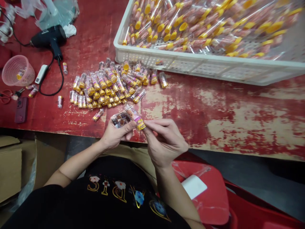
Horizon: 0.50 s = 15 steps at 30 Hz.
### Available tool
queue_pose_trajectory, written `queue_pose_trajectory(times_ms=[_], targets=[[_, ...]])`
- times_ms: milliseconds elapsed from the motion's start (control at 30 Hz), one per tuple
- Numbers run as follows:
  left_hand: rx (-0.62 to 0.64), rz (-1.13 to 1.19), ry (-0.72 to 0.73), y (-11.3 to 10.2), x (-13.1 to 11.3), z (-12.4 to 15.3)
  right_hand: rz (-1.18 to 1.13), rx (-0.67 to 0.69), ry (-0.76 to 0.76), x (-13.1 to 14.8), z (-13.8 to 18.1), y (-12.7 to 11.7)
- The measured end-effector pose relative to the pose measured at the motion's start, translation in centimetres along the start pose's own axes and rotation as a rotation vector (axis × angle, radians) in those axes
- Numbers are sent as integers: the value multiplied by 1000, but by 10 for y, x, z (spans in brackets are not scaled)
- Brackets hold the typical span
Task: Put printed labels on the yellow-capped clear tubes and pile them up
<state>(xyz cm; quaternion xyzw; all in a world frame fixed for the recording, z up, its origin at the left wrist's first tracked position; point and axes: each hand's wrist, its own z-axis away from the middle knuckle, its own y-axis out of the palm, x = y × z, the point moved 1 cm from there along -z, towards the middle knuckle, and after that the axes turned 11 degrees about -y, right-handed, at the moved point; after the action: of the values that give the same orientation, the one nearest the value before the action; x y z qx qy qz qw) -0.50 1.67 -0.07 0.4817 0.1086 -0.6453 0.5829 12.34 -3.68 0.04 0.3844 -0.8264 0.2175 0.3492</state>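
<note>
Near the table's front edge, my left hand (116, 132) is closed around a small clear tube (133, 114) with a pink-and-purple printed label and a yellow end. A flat, dark printed piece (120, 119) lies in the same hand; its kind is hard to make out. My right hand (165, 140) pinches the tube's yellow end between thumb and fingers. Just beyond my hands is a heap of similar yellow-ended tubes (107, 84). One loose tube (98, 115) rests on the table to the left of my left hand.
A white plastic crate (202, 58) filled with longer yellow-capped tubes stands at the back right. To the left are a black heat gun (50, 38) with its cord, a pink basket (17, 71), red-handled scissors (6, 96) and a purple phone (21, 109). A red stool (212, 190) stands below.
</note>
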Motion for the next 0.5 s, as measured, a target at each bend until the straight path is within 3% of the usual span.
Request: queue_pose_trajectory(times_ms=[233,333,433,500], targets=[[-83,183,19,-18,-7,-6,-81,55,111,-19,-8,29],[-148,364,14,-34,-12,-6,-115,71,65,-43,-28,70],[-233,469,8,-50,-14,-3,-42,124,-100,-63,-50,118],[-284,470,31,-58,-14,1,39,208,-184,-70,-60,136]])
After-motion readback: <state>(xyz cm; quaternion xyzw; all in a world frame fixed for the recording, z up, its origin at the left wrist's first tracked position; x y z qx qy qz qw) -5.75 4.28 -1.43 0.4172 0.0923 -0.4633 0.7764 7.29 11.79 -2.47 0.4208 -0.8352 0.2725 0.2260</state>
